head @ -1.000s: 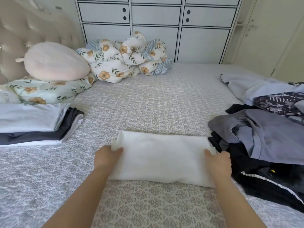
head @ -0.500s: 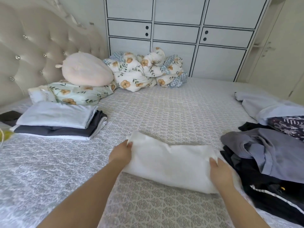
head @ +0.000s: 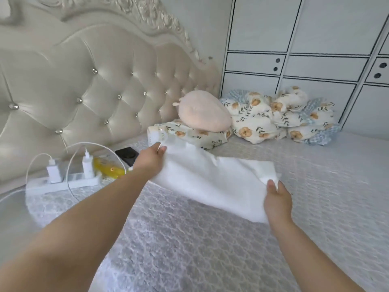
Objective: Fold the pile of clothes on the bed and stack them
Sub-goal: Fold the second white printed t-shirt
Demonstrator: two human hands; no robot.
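The left hand and right hand each pinch an end of the folded white cloth, held just above the bed. It sags between them; a loose pinch could let the folds fall open.

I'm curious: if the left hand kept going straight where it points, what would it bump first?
Probably the floral pillow just past the left hand, which grips the white cloth. Depth is unclear.

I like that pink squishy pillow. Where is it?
In the head view, the pink pillow sits upper middle, on the flowered pillow, against the headboard.
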